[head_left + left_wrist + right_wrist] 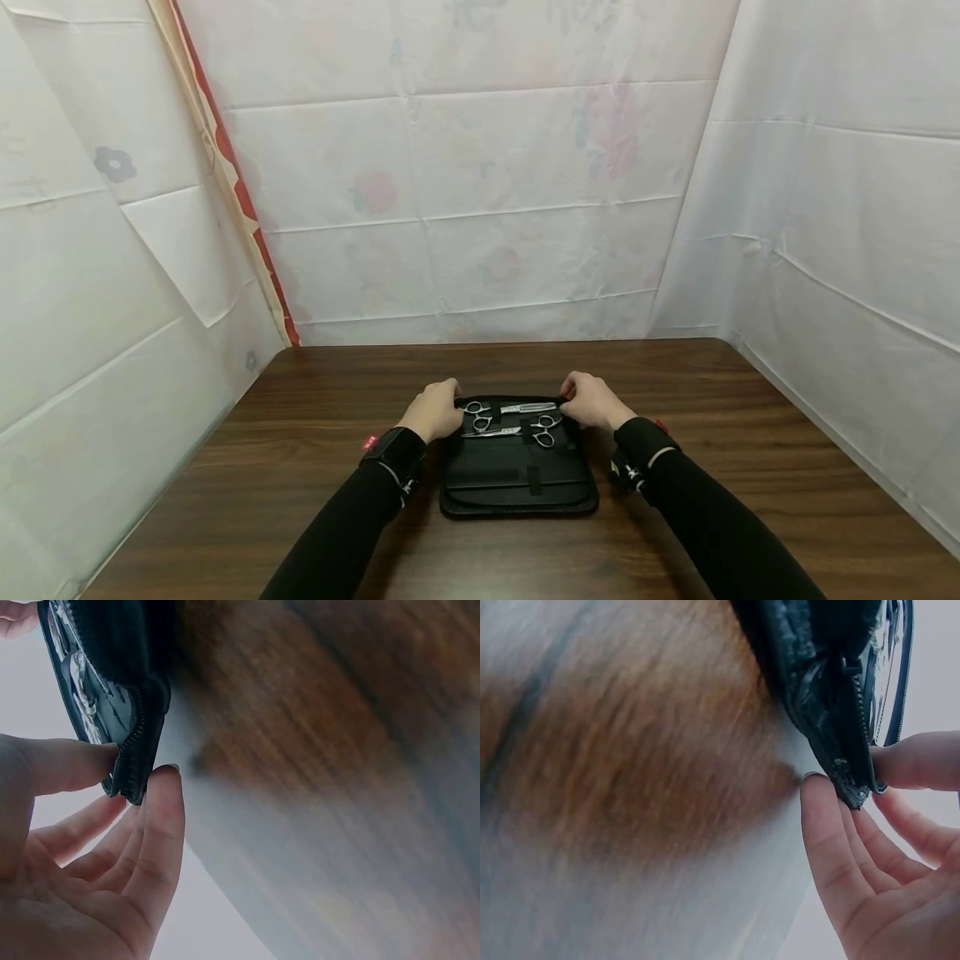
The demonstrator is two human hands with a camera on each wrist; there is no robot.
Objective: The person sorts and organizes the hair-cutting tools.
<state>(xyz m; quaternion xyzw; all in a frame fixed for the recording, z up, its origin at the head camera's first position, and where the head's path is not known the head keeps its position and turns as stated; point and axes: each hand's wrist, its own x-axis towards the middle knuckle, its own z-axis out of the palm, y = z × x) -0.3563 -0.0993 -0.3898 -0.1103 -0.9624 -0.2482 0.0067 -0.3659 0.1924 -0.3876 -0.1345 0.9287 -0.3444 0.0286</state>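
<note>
Two forearms in black sleeves reach forward from the bottom edge of the head view, each with a dark band at the wrist. Between them one black zip case (517, 475) lies open on a brown wooden table (750, 467), near the table's middle and close to the person. The near half of the case lies flat and shows a pocket with a small strap. The far half is lifted a little by both hands.

The left hand (435, 410) holds the far left corner of the case. In the left wrist view its thumb and forefinger (161, 817) pinch the zipped edge of the corner between their tips, while the other three fingers lie loosely spread beneath, touching nothing.

The right hand (592, 402) holds the far right corner in the same way. The right wrist view shows the thumb on one side of the zip and the forefinger (829, 832) on the other, clamped on the corner, with the remaining fingers relaxed and slightly apart.

Between the two hands, inside the raised half, two pairs of silver scissors are strapped in. The farther pair (510, 408) has its finger rings toward the left; the nearer pair (517, 432) has its rings toward the right. They lie one just behind the other, roughly parallel.

Beyond the table, three walls of white sheeting (480, 192) with faint flower prints close in the space. One red and cream strip (232, 183) runs slantwise down the left rear corner.
</note>
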